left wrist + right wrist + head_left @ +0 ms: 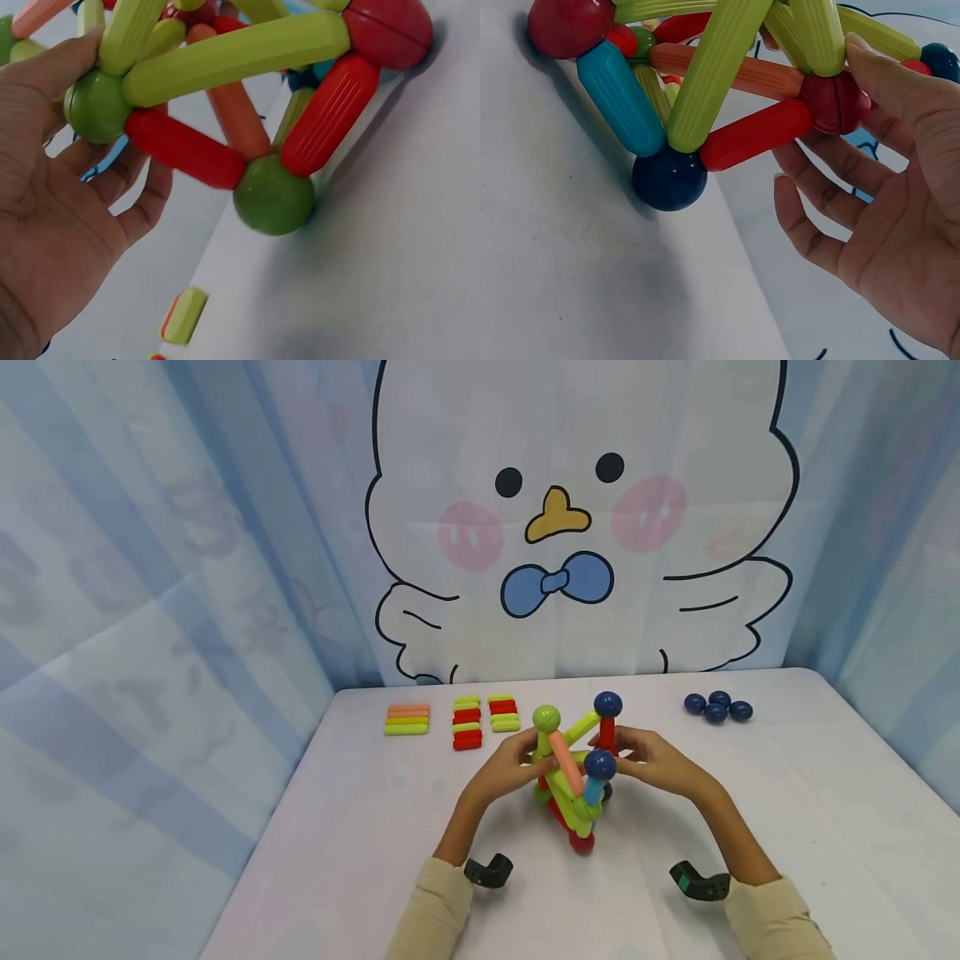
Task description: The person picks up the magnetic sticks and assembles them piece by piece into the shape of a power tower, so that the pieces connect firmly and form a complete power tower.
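Observation:
A frame built from coloured rods and balls (566, 764) stands on the table between both hands, a red ball (582, 843) at its near low corner. My left hand (504, 770) grips its left side; in the left wrist view the thumb and fingers are about a green ball (94, 109) joined to a red rod (184, 148) and yellow-green rods. On the other side my right hand (663, 765) pinches the frame near a red ball (834, 105), thumb on the near side and fingers behind. Dark blue balls (607, 704) top two upright rods, and a green ball (547, 718) tops another.
Loose rods lie sorted at the back left: an orange and yellow-green group (407, 720), and two columns of red and yellow-green rods (467, 723). Several dark blue balls (716, 713) sit together at the back right. A printed curtain (555, 635) hangs behind the white table (360, 852).

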A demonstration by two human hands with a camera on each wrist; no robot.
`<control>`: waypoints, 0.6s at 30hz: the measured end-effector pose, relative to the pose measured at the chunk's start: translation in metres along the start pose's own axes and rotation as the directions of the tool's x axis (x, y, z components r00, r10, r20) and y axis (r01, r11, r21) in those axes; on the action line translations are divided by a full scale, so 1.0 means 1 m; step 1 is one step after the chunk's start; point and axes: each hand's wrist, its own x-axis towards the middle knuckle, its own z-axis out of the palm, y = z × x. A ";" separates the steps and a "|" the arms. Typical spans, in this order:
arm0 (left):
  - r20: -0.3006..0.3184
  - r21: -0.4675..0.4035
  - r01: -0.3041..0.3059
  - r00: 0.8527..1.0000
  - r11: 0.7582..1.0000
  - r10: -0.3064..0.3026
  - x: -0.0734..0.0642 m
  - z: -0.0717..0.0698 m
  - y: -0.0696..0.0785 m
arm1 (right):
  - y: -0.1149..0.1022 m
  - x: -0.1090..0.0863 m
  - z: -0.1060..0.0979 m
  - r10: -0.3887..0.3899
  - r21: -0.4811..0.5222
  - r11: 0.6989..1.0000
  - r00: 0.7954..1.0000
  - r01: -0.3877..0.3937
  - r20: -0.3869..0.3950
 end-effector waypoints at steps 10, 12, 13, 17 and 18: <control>0.008 0.116 0.079 0.997 0.990 -0.081 -0.016 -0.048 -0.013 | 0.003 0.000 0.000 0.008 0.054 0.998 0.998 -0.011 0.060; -0.134 0.171 0.168 0.980 0.971 -0.146 -0.022 -0.063 -0.021 | 0.003 0.000 0.000 0.015 0.061 0.998 0.998 -0.019 0.063; -0.213 0.197 0.223 0.960 0.955 -0.180 -0.025 -0.071 -0.025 | 0.003 0.000 0.000 0.018 0.062 0.998 0.998 -0.022 0.064; -0.492 0.269 0.489 0.810 0.830 -0.318 -0.034 -0.102 -0.048 | 0.002 0.000 0.000 0.026 0.059 0.998 0.997 -0.030 0.066; -0.539 0.291 0.536 0.776 0.792 -0.327 -0.037 -0.109 -0.054 | 0.002 0.000 0.000 0.027 0.056 0.998 0.997 -0.031 0.067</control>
